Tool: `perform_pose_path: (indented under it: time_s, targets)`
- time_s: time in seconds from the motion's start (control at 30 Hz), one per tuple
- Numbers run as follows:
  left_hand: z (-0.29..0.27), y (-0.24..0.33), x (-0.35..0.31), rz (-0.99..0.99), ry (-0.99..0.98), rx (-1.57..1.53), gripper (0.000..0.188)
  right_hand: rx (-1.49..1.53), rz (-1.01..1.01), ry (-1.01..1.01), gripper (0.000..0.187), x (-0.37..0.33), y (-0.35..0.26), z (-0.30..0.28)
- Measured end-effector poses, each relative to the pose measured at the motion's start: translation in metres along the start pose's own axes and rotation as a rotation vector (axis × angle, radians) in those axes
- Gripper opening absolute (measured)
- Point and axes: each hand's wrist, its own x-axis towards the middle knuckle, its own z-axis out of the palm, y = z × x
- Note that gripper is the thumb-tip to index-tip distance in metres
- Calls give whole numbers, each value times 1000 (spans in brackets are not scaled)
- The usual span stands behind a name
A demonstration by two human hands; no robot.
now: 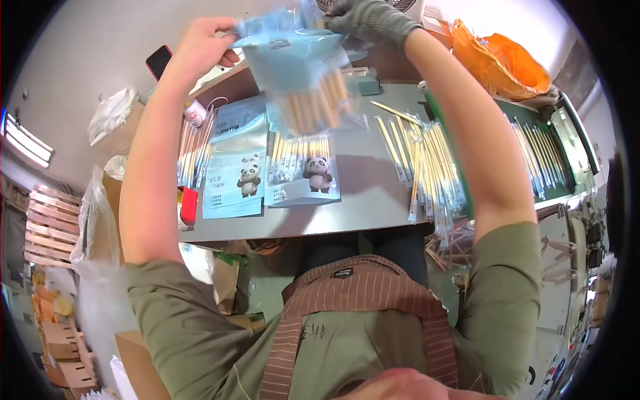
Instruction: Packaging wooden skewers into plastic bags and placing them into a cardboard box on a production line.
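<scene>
A light blue plastic pouch (293, 63) hangs above the far part of the table, blurred by motion. Wooden chopsticks show through its clear lower end. My bare left hand (208, 45) pinches the pouch's upper left edge. At the opposite upper corner, my right hand (377, 21) in a grey glove is closed on the pouch, its fingertips partly hidden. Below lie two blue panda-printed pouches: a flat one (230, 170) on the left and another (303, 190) with wrapped chopsticks showing. To the right is a loose heap of individually wrapped chopsticks (437, 170).
More wrapped chopsticks (539, 157) lie on a green conveyor (567, 180) at the right. An orange bag (507, 63) stands at the far right. Chopsticks (193, 150) and a red object (189, 205) sit at the grey table's (373, 210) left. A phone (159, 62) is at the far left.
</scene>
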Motion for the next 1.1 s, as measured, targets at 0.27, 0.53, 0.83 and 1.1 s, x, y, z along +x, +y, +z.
perform_pose_path:
  time_s: [0.27, 0.53, 0.83, 1.1]
  targets:
    - [55, -49, 7, 538, 358, 264, 56, 226, -41, -31, 34, 3, 51, 81]
    - [145, -126, -133, 36, -290, 706, 39, -152, 452, 413, 30, -376, 53, 84]
    - [340, 3, 21, 488, -1297, 249, 60, -426, 591, 226, 57, -440, 178, 143]
    - [306, -50, 19, -48, -1530, 508, 60, 235, 529, 189, 69, -335, 145, 135]
